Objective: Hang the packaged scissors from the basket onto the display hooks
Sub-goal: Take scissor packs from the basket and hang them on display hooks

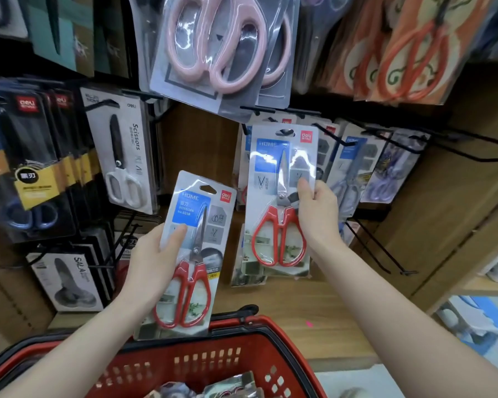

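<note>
My left hand (153,262) grips a packaged pair of red-handled scissors (190,254) by its left edge, held upright above the red basket (288,366). My right hand (318,214) grips a second, matching package (279,196) by its right edge, raised at a black display hook (285,133). The hang hole at the top of that package sits at the hook's tip, in front of more of the same packages. Whether the hook passes through the hole I cannot tell. More packaged scissors (230,389) lie in the basket.
Other scissor packs hang all around: black and white ones at left (124,156), pink ones above (213,47), orange ones top right (408,50). Bare black hooks (454,150) stick out at right. A wooden shelf panel (443,219) stands behind them.
</note>
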A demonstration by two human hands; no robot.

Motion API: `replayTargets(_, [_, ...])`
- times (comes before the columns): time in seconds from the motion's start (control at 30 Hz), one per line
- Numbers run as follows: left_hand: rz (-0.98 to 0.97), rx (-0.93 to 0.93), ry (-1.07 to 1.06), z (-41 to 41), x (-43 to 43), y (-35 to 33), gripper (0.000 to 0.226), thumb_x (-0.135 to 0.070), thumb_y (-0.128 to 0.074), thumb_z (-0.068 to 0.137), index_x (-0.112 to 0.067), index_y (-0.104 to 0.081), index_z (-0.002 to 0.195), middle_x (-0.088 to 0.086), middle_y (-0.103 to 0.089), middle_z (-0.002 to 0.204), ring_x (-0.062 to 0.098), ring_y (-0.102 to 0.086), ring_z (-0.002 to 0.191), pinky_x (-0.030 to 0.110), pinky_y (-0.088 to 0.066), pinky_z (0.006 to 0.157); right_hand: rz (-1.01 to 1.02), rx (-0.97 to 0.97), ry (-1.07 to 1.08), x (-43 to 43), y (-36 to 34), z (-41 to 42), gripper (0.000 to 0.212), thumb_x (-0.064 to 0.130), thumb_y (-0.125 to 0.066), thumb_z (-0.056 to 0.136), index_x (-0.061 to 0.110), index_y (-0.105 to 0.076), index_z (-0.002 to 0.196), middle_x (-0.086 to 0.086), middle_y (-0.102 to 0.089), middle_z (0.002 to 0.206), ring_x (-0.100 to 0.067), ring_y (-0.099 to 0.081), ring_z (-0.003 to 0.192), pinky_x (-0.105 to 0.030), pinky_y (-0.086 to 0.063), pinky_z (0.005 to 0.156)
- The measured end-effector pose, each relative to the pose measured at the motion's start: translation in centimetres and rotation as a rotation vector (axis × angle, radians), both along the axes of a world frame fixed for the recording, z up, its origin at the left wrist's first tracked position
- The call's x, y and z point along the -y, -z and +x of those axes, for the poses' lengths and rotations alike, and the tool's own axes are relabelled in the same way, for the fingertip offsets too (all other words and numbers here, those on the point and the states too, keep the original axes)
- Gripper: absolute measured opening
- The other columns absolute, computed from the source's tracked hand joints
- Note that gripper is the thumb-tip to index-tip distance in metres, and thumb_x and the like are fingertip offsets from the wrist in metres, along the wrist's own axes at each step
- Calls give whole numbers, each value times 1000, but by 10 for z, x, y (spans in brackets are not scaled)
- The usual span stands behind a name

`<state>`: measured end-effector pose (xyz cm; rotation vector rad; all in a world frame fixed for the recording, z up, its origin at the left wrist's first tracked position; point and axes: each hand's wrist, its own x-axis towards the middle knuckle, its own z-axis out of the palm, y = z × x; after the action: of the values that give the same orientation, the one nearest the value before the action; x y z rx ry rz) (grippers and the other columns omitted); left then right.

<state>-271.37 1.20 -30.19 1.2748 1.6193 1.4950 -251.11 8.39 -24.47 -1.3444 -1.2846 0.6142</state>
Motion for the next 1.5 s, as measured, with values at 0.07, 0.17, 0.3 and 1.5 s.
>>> replayTargets(0.07, [-2,11,2,0,1,-2,23,-25,-48,98,-12,-66,91,-4,-69,75,-6,-63,59,5,-40,46,-20,8,3,-12,-2,-3,29,33,-41,100,9,-50,86,-3,-48,73,-12,-43,64,-25,-32,56])
replayTargets(0.17, [1,26,-15,-1,1,-5,23,-23,-48,98,-13,-65,86,-6,-67,70,-7,-61,56,5,-39,46,-49,-22,6,-35,-2,-10,24,30,-42,101,8,-53,96,-7,-56,87,-17,-50,76,-27,-35,63])
replayTargets(0.3, [11,14,-24,-5,5,-7,23,-24,-47,98,-19,-65,84,-9,-66,68,-7,-60,56,7,-39,48,-138,-6,42,-62,0,-18,30,31,-41,101,5,-53,109,-11,-56,100,-20,-48,86,-26,-33,72])
replayTargets(1.5, [193,-315,254,34,-19,-25,17,-22,-56,94,-28,-56,109,-9,-55,114,-2,-56,91,7,-44,75,-24,-101,-218,40,-25,27,17,21,-47,98,17,-63,104,-5,-71,104,-24,-68,95,-51,-54,85])
